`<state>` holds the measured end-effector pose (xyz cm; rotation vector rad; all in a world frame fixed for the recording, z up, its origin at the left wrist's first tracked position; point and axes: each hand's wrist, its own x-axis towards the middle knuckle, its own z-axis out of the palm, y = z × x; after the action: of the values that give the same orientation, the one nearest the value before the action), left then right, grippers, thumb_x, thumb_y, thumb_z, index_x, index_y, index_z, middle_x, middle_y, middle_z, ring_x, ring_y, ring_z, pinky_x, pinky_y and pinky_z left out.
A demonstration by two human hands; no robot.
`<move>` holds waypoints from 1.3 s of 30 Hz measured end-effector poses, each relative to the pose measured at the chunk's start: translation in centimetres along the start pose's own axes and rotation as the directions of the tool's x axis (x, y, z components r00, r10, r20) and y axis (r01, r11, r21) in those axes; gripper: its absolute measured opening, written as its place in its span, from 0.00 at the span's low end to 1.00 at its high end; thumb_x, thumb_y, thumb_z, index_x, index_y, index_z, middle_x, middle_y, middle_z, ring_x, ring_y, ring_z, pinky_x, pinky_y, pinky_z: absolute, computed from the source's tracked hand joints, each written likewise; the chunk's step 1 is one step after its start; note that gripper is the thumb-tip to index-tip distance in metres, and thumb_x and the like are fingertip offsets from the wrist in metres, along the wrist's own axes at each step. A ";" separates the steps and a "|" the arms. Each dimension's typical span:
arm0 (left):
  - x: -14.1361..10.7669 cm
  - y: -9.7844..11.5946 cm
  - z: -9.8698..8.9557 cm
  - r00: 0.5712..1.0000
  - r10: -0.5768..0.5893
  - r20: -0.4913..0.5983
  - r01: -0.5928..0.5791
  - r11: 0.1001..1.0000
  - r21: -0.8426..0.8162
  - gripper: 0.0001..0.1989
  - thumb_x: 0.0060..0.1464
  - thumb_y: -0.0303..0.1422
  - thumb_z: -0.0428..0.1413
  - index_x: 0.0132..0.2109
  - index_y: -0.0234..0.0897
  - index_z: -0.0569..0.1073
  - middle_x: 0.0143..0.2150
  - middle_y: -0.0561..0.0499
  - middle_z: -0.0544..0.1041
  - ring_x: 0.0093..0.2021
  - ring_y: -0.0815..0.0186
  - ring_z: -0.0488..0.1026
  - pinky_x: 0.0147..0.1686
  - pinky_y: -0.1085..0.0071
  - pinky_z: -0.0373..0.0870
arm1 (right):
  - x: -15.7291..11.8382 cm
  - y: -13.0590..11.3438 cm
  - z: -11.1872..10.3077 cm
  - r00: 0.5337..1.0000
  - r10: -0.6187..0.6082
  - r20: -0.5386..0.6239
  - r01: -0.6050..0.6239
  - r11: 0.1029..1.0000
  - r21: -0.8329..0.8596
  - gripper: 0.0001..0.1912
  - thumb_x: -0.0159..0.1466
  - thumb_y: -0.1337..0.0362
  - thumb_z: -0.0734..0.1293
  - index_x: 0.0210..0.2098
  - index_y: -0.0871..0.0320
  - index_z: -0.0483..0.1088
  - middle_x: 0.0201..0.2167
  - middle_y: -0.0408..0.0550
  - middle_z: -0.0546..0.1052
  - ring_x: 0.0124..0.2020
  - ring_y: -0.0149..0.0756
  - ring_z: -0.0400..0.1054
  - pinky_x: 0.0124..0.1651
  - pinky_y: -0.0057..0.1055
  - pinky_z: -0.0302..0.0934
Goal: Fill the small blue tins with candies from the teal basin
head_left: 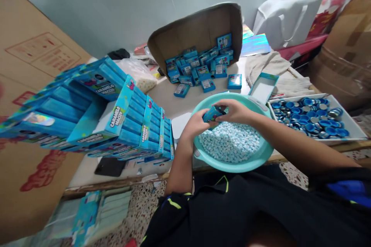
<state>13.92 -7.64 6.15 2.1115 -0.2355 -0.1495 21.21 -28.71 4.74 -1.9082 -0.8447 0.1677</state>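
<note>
Over a turquoise basin (pixel 199 158) my left hand (pixel 197 124) grips a small blue candy box (pixel 211 114), tilted, with its dark end towards the right. At that end my right hand (pixel 235 111) is closed, thumb and fingers pressed on the box; whether anything else is between them is hidden. Small pale blue and white candies (pixel 232 142) fill the lower part of the basin. Behind it, several similar small blue boxes (pixel 203 71) lie in and in front of a cardboard box (pixel 199 27) tipped on its side.
Stacked blue display boxes (pixel 139 123) rise at the left beside a large carton (pixel 34 185). A white tray (pixel 358 133) of blue and silver caps stands right. An open display box (pixel 263 87) leans behind the basin. A black phone (pixel 110 166) lies near the table edge.
</note>
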 end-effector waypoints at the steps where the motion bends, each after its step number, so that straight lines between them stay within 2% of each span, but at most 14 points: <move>1: 0.0 0.2 0.0 0.999 -0.049 -0.004 0.049 0.998 0.031 0.25 0.47 0.42 0.69 0.50 0.38 0.78 0.43 0.48 0.81 0.43 0.56 0.78 0.44 0.63 0.74 | 0.2 0.1 0.0 0.999 0.029 -0.029 -0.028 0.998 0.051 0.25 0.56 0.55 0.75 0.52 0.55 0.76 0.44 0.51 0.79 0.41 0.41 0.73 0.45 0.38 0.70; 3: 0.1 0.4 -0.1 0.992 -0.086 -0.095 0.090 0.995 0.039 0.21 0.46 0.42 0.69 0.46 0.37 0.79 0.39 0.49 0.81 0.39 0.57 0.77 0.40 0.66 0.74 | 0.8 0.8 -0.1 0.989 0.140 -0.054 -0.139 0.990 0.028 0.22 0.66 0.54 0.67 0.58 0.53 0.72 0.52 0.54 0.78 0.47 0.41 0.74 0.49 0.38 0.70; 6: 0.3 0.1 0.0 0.956 -0.066 -0.287 0.023 0.989 -0.149 0.21 0.47 0.42 0.69 0.45 0.37 0.77 0.41 0.48 0.81 0.41 0.58 0.78 0.41 0.66 0.74 | 1.4 2.3 0.4 0.933 0.359 -0.040 -0.358 0.907 -0.222 0.20 0.73 0.59 0.56 0.57 0.59 0.71 0.53 0.61 0.76 0.52 0.46 0.73 0.54 0.41 0.68; 8: 0.4 -0.4 0.0 0.927 -0.062 -0.371 -0.056 0.952 -0.300 0.22 0.45 0.41 0.70 0.44 0.37 0.75 0.40 0.49 0.81 0.41 0.59 0.78 0.43 0.65 0.75 | 1.1 3.0 1.9 0.903 0.429 0.009 -0.403 0.855 -0.325 0.19 0.71 0.59 0.61 0.55 0.63 0.73 0.53 0.66 0.75 0.55 0.54 0.71 0.58 0.47 0.65; 10: 0.4 -1.0 0.0 0.913 -0.065 -0.403 -0.098 0.923 -0.372 0.23 0.43 0.39 0.71 0.43 0.38 0.72 0.39 0.50 0.79 0.40 0.61 0.78 0.43 0.66 0.75 | 0.4 2.9 4.0 0.901 0.426 0.086 -0.371 0.856 -0.359 0.23 0.66 0.55 0.68 0.56 0.62 0.73 0.57 0.67 0.72 0.59 0.60 0.68 0.61 0.51 0.62; 12: 0.5 -1.7 0.2 0.918 -0.062 -0.392 -0.096 0.924 -0.370 0.23 0.43 0.38 0.71 0.43 0.38 0.71 0.37 0.52 0.78 0.39 0.62 0.78 0.43 0.67 0.74 | -0.4 2.1 6.2 0.902 0.387 0.191 -0.299 0.879 -0.371 0.31 0.61 0.50 0.73 0.59 0.58 0.72 0.62 0.63 0.69 0.64 0.59 0.64 0.65 0.49 0.59; 15: 0.5 -2.3 0.4 0.930 -0.053 -0.364 -0.081 0.936 -0.343 0.23 0.44 0.38 0.71 0.44 0.39 0.70 0.38 0.52 0.78 0.40 0.62 0.77 0.43 0.67 0.74 | -1.5 0.4 8.1 0.887 0.257 0.383 -0.106 0.922 -0.373 0.39 0.60 0.44 0.71 0.65 0.58 0.68 0.65 0.61 0.67 0.66 0.56 0.62 0.68 0.45 0.57; 18: 0.6 -2.4 0.6 0.943 -0.043 -0.330 -0.065 0.949 -0.309 0.23 0.45 0.38 0.70 0.44 0.40 0.68 0.38 0.52 0.77 0.41 0.62 0.77 0.42 0.68 0.74 | -2.6 -1.0 8.2 0.838 0.124 0.532 0.092 0.928 -0.360 0.39 0.63 0.40 0.67 0.65 0.60 0.68 0.64 0.64 0.68 0.62 0.58 0.66 0.66 0.48 0.58; 21: 0.4 -2.0 0.6 0.957 -0.029 -0.289 -0.039 0.973 -0.227 0.23 0.46 0.38 0.70 0.44 0.39 0.68 0.38 0.52 0.78 0.41 0.61 0.77 0.40 0.69 0.72 | -4.2 -1.9 7.1 0.784 0.064 0.617 0.168 0.936 -0.310 0.36 0.65 0.40 0.65 0.61 0.60 0.72 0.57 0.62 0.74 0.56 0.56 0.70 0.61 0.46 0.63; 23: 0.3 -1.6 0.5 0.968 -0.026 -0.250 -0.027 0.978 -0.207 0.24 0.46 0.38 0.70 0.45 0.39 0.67 0.39 0.51 0.78 0.42 0.61 0.77 0.40 0.70 0.71 | -5.4 -2.5 6.1 0.761 0.086 0.643 0.138 0.947 -0.290 0.34 0.65 0.41 0.64 0.60 0.60 0.74 0.55 0.62 0.76 0.53 0.55 0.73 0.57 0.45 0.65; 27: 0.0 -1.6 0.7 0.975 -0.027 -0.220 -0.026 0.972 -0.232 0.25 0.47 0.39 0.69 0.46 0.38 0.66 0.41 0.50 0.79 0.44 0.60 0.77 0.41 0.71 0.71 | -6.9 -2.9 4.7 0.734 0.240 0.635 -0.019 0.942 -0.335 0.37 0.61 0.40 0.68 0.60 0.58 0.74 0.56 0.63 0.76 0.53 0.60 0.74 0.55 0.48 0.66; 33: -0.2 -2.2 1.5 0.976 -0.061 -0.209 0.011 0.973 -0.232 0.28 0.46 0.40 0.70 0.50 0.38 0.68 0.43 0.47 0.79 0.45 0.58 0.78 0.43 0.67 0.73 | -5.9 -2.0 4.6 0.574 0.434 0.695 -0.268 0.901 -0.341 0.49 0.47 0.40 0.76 0.63 0.58 0.72 0.61 0.60 0.75 0.62 0.63 0.68 0.65 0.50 0.59; 37: -0.3 -2.3 1.9 0.978 -0.085 -0.188 0.051 0.982 -0.181 0.33 0.43 0.43 0.72 0.52 0.37 0.69 0.43 0.46 0.79 0.46 0.55 0.78 0.42 0.66 0.73 | -4.8 -0.9 6.1 0.503 0.456 0.734 -0.299 0.889 -0.347 0.44 0.40 0.50 0.78 0.58 0.50 0.76 0.55 0.54 0.79 0.58 0.60 0.72 0.60 0.41 0.65; 39: -0.2 -2.2 1.9 0.985 -0.085 -0.152 0.057 0.982 -0.180 0.32 0.42 0.44 0.73 0.50 0.38 0.70 0.41 0.48 0.79 0.45 0.55 0.78 0.41 0.67 0.74 | -4.7 -0.2 6.8 0.492 0.459 0.739 -0.253 0.888 -0.383 0.44 0.42 0.50 0.76 0.59 0.54 0.75 0.49 0.54 0.82 0.51 0.58 0.76 0.54 0.41 0.70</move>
<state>13.55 -8.03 3.25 1.9453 -0.0493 -0.0411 14.50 -26.58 0.44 -2.2021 -1.0618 1.3855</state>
